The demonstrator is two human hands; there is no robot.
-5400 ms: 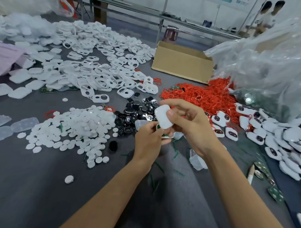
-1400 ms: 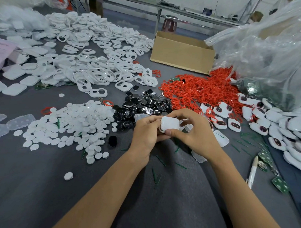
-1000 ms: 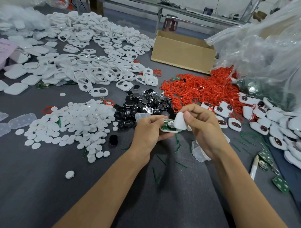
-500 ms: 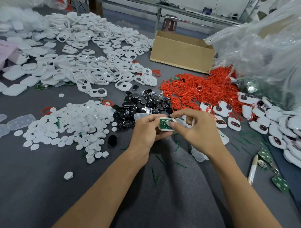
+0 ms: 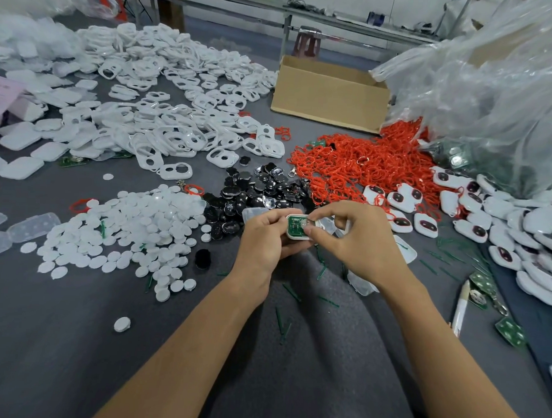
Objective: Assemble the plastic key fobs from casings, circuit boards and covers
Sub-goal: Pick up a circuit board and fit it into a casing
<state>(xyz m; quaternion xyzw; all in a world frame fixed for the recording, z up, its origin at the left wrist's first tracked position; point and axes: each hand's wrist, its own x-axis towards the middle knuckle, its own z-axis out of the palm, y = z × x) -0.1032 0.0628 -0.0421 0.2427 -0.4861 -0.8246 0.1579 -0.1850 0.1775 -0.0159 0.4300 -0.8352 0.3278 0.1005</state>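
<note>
My left hand [image 5: 264, 239] grips a white key fob casing [image 5: 291, 236] over the grey table, with a green circuit board [image 5: 294, 225] lying face up inside it. My right hand [image 5: 358, 243] pinches the right end of that casing and board between thumb and forefinger. A bit of white plastic shows under my right fingers; I cannot tell if it is the cover. Both hands meet at the centre of the view.
White casing frames [image 5: 165, 123] are heaped at the back left, white discs [image 5: 136, 222] and black buttons [image 5: 256, 189] left of my hands. Red rings [image 5: 357, 161], finished fobs [image 5: 518, 223], a cardboard box [image 5: 328, 95] and a plastic bag [image 5: 491, 91] lie to the right.
My right hand lifted the white cover off the casing, baring the green board. It then came back, and its fingertips now pinch the board's right end.
</note>
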